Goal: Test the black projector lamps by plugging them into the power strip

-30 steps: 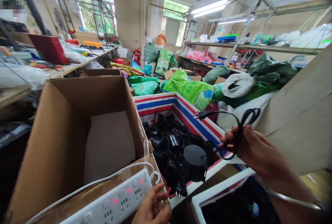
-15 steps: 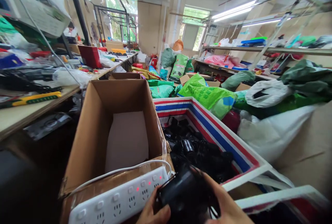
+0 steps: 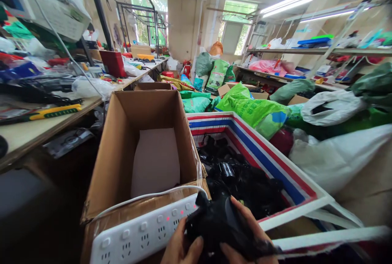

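Both my hands hold one black power adapter (image 3: 220,223) at the bottom of the view, just right of a white power strip (image 3: 143,235) with red lights lit. My left hand (image 3: 180,245) wraps it from the left, thumb on top. From the right, my right hand (image 3: 245,231) closes over it, fingers curled around the body. The strip lies on the near flap of an open cardboard box (image 3: 113,149) with a white sheet on its bottom. Right of it, a striped red, white and blue bin (image 3: 269,162) is full of black adapters and cords.
A long workbench (image 3: 27,133) with tools and bags runs along the left. Green and white sacks (image 3: 254,111) pile up behind the striped bin. Shelves (image 3: 306,52) with goods line the right wall. A second white-rimmed bin edge (image 3: 330,235) is at the lower right.
One second ago my right hand held a coiled cord up at the right with the adapter dangling. Now both hands are together low on the adapter beside the power strip; the view turned left.
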Motion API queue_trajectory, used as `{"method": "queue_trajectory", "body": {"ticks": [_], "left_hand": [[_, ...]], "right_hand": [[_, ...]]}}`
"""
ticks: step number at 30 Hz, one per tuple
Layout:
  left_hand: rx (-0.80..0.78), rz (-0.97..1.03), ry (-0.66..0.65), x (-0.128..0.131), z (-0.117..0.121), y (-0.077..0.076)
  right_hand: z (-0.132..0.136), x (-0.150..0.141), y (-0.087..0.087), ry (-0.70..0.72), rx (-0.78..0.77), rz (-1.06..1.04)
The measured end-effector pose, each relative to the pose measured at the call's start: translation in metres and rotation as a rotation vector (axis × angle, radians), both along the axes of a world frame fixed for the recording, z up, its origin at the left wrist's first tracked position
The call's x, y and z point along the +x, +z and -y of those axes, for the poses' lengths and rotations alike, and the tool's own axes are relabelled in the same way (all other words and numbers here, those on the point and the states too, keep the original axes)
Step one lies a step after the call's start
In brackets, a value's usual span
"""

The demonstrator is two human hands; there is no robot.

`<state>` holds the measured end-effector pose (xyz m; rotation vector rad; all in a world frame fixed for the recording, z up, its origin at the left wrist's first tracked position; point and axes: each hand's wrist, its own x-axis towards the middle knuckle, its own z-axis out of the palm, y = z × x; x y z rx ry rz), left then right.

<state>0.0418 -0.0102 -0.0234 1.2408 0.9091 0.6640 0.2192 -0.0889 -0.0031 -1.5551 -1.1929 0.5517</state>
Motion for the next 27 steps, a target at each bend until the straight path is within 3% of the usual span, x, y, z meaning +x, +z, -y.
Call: {"method": "queue_trajectory", "body": {"ticks": [3, 6, 8, 10, 13, 16, 19, 21, 25, 27], "left_hand": [[0.114, -0.039, -0.067, 0.001, -0.001, 0.008], [0.123, -0.097, -0.063, 0.001, -0.001, 0.012], [0.161, -0.105, -0.043, 0.0, -0.003, 0.014], [0.235, -0.096, -0.043, -0.001, -0.006, 0.016], [0.297, -0.092, -0.119, -0.006, -0.014, 0.024], [0.271, -0.104, -0.18, -0.012, -0.018, 0.032], [0.239, -0.078, -0.22, -0.014, -0.014, 0.032], [0.197, -0.064, -0.27, -0.012, -0.009, 0.027], [0.043, 0.029, -0.341, 0.0, -0.002, 0.012], [-0.007, 0.083, -0.343, 0.004, -0.001, 0.008]], "right_hand": [[0.003, -0.005, -0.018, -0.089, 0.086, 0.215], [0.002, -0.008, -0.036, -0.163, 0.079, 0.333], [0.001, -0.007, -0.041, -0.152, 0.064, 0.344], [0.0, -0.001, -0.037, -0.045, 0.011, 0.265], [0.004, 0.021, -0.017, 0.14, -0.143, -0.002], [0.013, 0.051, 0.012, 0.164, -0.191, -0.145], [0.013, 0.068, 0.042, 0.13, -0.158, -0.082], [0.003, 0.061, 0.061, 0.189, -0.108, 0.03], [-0.025, 0.015, 0.094, 0.725, -0.157, 0.114], [-0.033, -0.01, 0.1, 0.898, -0.195, 0.188]]}}
